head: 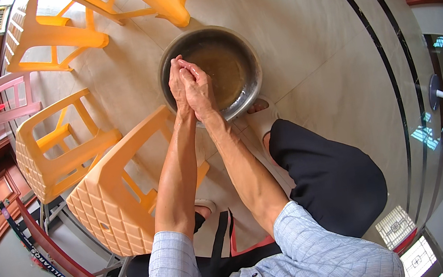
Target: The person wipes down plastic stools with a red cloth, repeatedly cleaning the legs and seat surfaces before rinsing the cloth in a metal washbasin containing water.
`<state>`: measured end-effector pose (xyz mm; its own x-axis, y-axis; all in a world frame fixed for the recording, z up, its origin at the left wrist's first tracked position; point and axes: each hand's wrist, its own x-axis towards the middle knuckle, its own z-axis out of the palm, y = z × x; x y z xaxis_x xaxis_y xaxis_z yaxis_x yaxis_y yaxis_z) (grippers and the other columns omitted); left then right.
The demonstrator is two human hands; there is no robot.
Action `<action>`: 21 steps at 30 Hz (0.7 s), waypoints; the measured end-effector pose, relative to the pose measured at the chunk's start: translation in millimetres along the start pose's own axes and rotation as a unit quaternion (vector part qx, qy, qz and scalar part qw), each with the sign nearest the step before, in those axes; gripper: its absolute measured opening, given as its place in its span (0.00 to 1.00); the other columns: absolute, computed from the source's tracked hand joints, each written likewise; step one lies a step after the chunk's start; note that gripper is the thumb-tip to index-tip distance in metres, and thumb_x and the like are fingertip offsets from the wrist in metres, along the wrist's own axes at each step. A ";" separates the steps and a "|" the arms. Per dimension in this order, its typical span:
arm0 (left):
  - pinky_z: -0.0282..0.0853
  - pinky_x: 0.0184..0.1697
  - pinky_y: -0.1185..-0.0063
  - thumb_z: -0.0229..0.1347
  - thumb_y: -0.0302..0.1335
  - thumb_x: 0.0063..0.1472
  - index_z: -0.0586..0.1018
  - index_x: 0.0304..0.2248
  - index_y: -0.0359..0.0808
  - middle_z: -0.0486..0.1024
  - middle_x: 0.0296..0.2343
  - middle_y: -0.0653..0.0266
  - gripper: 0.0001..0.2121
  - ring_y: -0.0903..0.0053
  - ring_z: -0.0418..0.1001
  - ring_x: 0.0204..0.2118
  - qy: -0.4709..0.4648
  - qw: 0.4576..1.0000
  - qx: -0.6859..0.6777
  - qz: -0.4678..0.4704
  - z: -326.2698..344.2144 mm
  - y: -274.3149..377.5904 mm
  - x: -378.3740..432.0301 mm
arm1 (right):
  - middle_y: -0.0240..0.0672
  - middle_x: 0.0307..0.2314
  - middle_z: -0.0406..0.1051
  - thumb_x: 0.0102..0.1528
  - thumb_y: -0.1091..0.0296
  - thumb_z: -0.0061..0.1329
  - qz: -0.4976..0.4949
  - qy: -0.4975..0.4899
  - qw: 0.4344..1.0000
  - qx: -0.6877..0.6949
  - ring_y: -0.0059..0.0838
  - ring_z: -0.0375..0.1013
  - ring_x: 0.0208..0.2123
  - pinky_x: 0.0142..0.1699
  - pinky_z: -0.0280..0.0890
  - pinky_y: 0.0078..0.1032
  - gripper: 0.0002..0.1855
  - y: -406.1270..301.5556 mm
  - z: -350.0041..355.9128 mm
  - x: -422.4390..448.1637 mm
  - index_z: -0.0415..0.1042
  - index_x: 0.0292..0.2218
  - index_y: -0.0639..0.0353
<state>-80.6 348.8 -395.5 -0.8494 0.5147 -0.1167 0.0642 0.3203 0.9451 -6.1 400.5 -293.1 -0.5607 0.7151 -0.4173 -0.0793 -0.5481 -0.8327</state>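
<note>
Both my hands are pressed together, wet, over the left part of a round metal basin (pixel 250 54) that stands on the tiled floor. Brownish water (pixel 222 74) lies in the basin. My left hand (pixel 177 82) is on the left, its palm turned towards the other. My right hand (pixel 198 88) lies against it, with its fingers curved over. Whether anything small is between the palms is hidden.
Several yellow plastic stools stand at the left and top, one close by my left forearm (pixel 115 201). My sandalled foot (pixel 263 119) is beside the basin's lower right rim. A folding table with a red edge (pixel 64 248) is at the lower left.
</note>
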 end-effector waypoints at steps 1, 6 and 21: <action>0.75 0.44 0.77 0.43 0.48 0.79 0.74 0.58 0.34 0.80 0.40 0.62 0.25 0.75 0.78 0.40 -0.029 0.992 -0.106 -0.061 10.4 5.2 -1.3 | 0.43 0.47 0.80 0.71 0.56 0.49 -0.020 0.025 0.998 -0.061 0.36 0.76 0.53 0.59 0.69 0.32 0.20 4.4 -5.5 6.9 0.78 0.52 0.64; 0.77 0.37 0.76 0.45 0.61 0.74 0.86 0.39 0.34 0.86 0.33 0.59 0.35 0.74 0.82 0.33 0.001 0.966 -0.198 -0.165 44.9 60.4 -18.2 | 0.47 0.36 0.80 0.69 0.54 0.50 -0.122 0.101 0.965 -0.209 0.49 0.80 0.41 0.48 0.72 0.43 0.15 22.4 -22.3 25.2 0.79 0.40 0.57; 0.80 0.34 0.65 0.53 0.58 0.70 0.80 0.35 0.32 0.81 0.28 0.50 0.30 0.59 0.80 0.28 -0.138 0.854 -0.328 -0.379 32.2 81.0 7.9 | 0.49 0.27 0.80 0.69 0.46 0.44 0.049 0.100 0.969 -0.222 0.51 0.81 0.33 0.41 0.71 0.41 0.27 25.3 -26.0 50.1 0.80 0.35 0.63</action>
<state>-65.1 404.5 -329.7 -0.3545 0.5535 -0.7536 -0.8343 0.1766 0.5223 -14.8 433.8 -344.5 -0.3738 0.7625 -0.5281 0.3529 -0.4096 -0.8413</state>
